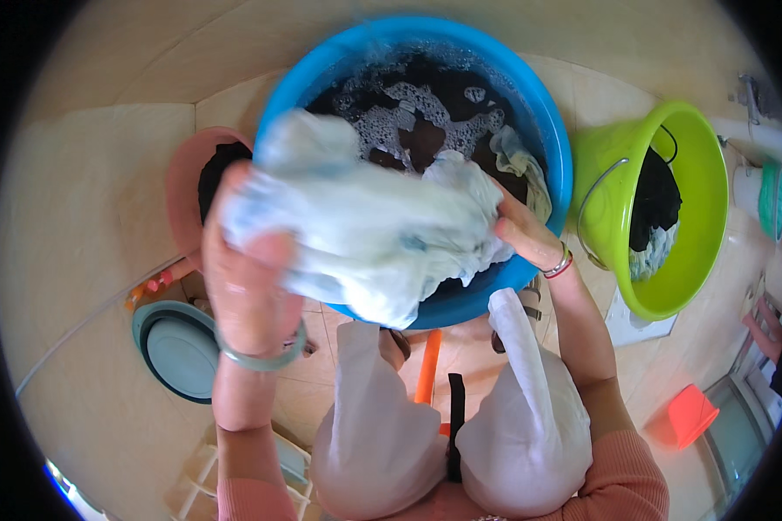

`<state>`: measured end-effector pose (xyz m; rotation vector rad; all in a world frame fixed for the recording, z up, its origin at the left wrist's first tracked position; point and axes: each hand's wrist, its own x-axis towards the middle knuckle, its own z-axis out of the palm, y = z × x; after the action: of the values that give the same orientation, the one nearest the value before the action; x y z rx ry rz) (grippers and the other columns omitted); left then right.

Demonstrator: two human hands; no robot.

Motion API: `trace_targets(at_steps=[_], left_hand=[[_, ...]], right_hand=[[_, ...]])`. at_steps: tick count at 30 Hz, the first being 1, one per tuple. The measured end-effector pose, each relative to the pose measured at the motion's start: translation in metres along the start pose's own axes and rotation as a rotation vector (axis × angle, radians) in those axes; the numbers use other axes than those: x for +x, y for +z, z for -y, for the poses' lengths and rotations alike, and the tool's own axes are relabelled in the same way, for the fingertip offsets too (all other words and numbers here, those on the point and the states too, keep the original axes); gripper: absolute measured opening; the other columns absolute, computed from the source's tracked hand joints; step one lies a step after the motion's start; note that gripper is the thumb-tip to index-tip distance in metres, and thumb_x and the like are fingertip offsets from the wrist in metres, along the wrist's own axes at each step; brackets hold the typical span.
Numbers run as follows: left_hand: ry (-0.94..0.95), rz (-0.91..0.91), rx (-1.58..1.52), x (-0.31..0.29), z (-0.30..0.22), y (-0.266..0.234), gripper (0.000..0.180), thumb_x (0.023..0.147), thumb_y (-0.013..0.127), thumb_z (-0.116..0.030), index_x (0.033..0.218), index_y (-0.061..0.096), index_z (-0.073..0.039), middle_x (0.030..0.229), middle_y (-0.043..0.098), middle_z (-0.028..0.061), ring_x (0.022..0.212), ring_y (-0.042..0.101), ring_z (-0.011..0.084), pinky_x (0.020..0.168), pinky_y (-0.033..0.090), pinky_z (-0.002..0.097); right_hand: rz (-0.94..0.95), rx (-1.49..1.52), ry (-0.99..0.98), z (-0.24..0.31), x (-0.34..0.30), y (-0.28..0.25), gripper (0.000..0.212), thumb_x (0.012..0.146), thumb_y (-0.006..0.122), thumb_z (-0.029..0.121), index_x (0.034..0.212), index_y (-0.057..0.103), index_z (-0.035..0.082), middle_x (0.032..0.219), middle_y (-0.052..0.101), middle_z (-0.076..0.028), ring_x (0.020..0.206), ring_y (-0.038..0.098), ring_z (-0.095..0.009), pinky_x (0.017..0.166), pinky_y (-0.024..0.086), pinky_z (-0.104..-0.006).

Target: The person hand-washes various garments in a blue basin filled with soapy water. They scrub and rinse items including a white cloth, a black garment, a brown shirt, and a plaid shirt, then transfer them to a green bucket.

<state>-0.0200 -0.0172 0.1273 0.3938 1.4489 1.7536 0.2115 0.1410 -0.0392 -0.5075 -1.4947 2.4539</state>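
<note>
Tiled floor (pixel 300 386) and pale, glossy walls, bent by the lens. Nearest: two knees under a whitish covering (pixel 378 425), spread apart, with a narrow orange bar (pixel 427 365) on the floor side between them. Ribbed pinkish sleeves end around the elbows; forearms bare.

Left hand (pixel 252 260), pale green bangle (pixel 265 358) at the wrist: closed round one end of a white cloth (pixel 365 221), thumb on the near face; outline blurred. Right hand (pixel 527 230), red-and-silver bracelet (pixel 560 260): gripping the opposite end, thumb uppermost, finger positions partly hidden. White cloth is bunched, bears bluish patches, and hangs between both hands over the near part of a round blue tub (pixel 560 156).

Tub contents: dark, with white foam (pixel 382 130) on top; liquid or fabric beneath, cannot tell throughout. One pale patterned cloth (pixel 521 165) lies along the tub's right inner side.

Left of tub: pink basin (pixel 182 187) with black material in it; nearer, a grey-green basin (pixel 178 352). Right of tub: lime-green bucket (pixel 702 208), tilted in view, containing black cloth (pixel 656 200) and a paler patterned piece (pixel 654 252). Farther right, by the wall: metal tap (pixel 752 97).
</note>
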Motion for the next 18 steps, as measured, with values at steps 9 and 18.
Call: trace_targets(at_steps=[9,18], left_hand=[[0.019,-0.075,-0.236,0.095,0.026,-0.046,0.045,0.094,0.058,-0.019,0.135,0.048,-0.002,0.131,0.058,0.011,0.122,0.056,0.0222,0.101,0.047,0.0357],[0.168,-0.067,0.421,0.1,0.162,-0.073,0.088,0.078,0.076,0.0,0.151,0.027,-0.007,0.131,0.05,0.018,0.117,0.055,0.0277,0.094,0.049,0.0358]], right_hand=[[-0.321,0.031,0.027,0.051,0.063,0.027,0.054,0.081,0.081,0.018,0.127,0.058,0.002,0.114,0.065,-0.008,0.102,0.061,-0.013,0.09,0.05,-0.028],[-0.243,-1.449,0.0,0.027,0.126,0.018,0.053,0.077,0.076,0.041,0.127,0.061,0.03,0.108,0.06,-0.011,0.096,0.063,-0.036,0.084,0.051,-0.0465]])
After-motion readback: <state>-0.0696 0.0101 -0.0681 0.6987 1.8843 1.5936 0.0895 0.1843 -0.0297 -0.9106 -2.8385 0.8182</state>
